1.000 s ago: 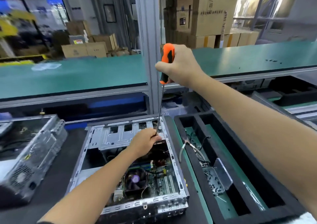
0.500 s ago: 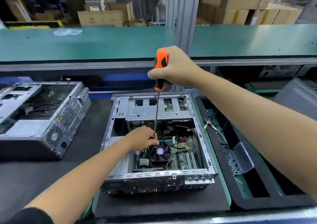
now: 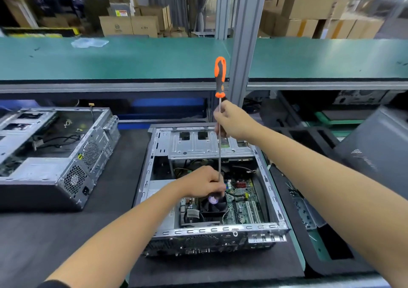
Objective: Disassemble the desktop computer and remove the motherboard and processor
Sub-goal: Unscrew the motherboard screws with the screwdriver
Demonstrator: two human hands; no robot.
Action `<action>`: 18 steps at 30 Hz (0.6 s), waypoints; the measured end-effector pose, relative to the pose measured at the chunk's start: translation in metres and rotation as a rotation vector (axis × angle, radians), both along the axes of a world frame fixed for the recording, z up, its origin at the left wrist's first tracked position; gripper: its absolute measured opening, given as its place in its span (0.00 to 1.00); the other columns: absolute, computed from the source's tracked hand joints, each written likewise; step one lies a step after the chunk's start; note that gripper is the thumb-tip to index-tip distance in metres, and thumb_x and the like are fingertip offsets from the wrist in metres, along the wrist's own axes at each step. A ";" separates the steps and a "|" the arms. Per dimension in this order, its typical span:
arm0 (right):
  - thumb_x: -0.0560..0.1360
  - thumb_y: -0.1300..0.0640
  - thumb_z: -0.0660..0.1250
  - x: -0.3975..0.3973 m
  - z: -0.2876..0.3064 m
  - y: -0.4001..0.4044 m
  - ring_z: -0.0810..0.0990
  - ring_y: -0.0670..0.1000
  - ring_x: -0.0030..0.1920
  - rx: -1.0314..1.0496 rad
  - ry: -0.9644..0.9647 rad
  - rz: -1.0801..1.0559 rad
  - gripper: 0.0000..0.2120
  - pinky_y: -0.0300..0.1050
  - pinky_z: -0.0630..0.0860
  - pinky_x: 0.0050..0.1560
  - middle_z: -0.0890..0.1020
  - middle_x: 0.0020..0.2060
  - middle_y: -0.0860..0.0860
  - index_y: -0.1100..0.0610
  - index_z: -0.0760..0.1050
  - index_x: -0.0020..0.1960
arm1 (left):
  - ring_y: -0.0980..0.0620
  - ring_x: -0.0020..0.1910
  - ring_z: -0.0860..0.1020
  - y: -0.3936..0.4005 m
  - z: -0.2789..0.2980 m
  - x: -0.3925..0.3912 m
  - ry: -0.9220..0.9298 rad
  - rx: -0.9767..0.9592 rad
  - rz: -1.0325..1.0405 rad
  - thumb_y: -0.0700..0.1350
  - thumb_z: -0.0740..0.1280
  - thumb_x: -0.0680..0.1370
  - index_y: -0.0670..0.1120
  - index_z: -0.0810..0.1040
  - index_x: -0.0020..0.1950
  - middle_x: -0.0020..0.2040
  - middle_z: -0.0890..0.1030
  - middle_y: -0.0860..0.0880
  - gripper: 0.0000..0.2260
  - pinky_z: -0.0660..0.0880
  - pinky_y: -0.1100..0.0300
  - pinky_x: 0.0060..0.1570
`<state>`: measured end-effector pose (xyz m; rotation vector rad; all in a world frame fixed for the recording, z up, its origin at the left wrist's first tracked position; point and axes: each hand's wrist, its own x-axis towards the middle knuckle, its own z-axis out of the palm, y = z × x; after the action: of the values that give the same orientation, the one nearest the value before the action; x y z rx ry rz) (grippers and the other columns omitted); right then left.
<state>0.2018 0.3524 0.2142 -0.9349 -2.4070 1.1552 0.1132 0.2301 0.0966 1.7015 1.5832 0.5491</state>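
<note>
An open silver desktop case [image 3: 268, 188] lies flat in front of me. Inside it sits the green motherboard [image 3: 245, 208] with a black cooler fan [image 3: 213, 207] over the processor. A long screwdriver [image 3: 220, 75] with an orange and black handle stands upright above the fan. My right hand [image 3: 234, 121] grips its thin shaft just below the handle. My left hand [image 3: 202, 183] pinches the lower shaft above the fan, and the tip is hidden behind it.
A second opened computer case [image 3: 72, 155] lies to the left on the dark mat. A black foam tray [image 3: 309, 226] with metal parts sits to the right, a grey panel [image 3: 379, 146] beyond it. A green shelf [image 3: 132, 58] and a metal post [image 3: 245, 45] stand behind.
My right hand slid off the orange handle down onto the shaft. The left hand stayed at the lower shaft near the fan. My head tilted down and the case came closer.
</note>
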 end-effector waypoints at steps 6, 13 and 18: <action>0.81 0.63 0.57 0.016 -0.003 0.025 0.74 0.52 0.26 0.044 -0.031 -0.150 0.08 0.47 0.77 0.30 0.82 0.38 0.62 0.64 0.72 0.46 | 0.58 0.33 0.78 0.023 0.025 0.029 -0.198 -0.042 -0.034 0.50 0.66 0.79 0.42 0.82 0.44 0.35 0.82 0.50 0.13 0.74 0.67 0.37; 0.79 0.64 0.58 0.075 -0.025 0.059 0.78 0.54 0.26 0.078 -0.223 -0.243 0.12 0.43 0.76 0.32 0.81 0.32 0.57 0.61 0.68 0.36 | 0.47 0.34 0.78 0.068 0.023 0.060 -0.098 0.135 0.198 0.48 0.63 0.80 0.42 0.80 0.42 0.38 0.82 0.42 0.12 0.76 0.54 0.38; 0.78 0.64 0.61 0.107 -0.040 0.078 0.83 0.60 0.36 0.016 -0.359 -0.236 0.14 0.51 0.81 0.38 0.78 0.35 0.59 0.58 0.67 0.33 | 0.52 0.45 0.77 0.099 0.020 0.074 0.135 0.290 0.249 0.41 0.64 0.76 0.45 0.81 0.48 0.45 0.81 0.50 0.06 0.71 0.60 0.43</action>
<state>0.3088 0.4306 0.1738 -1.4846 -2.4751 0.9458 0.1867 0.3293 0.1165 1.7923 1.9023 0.8383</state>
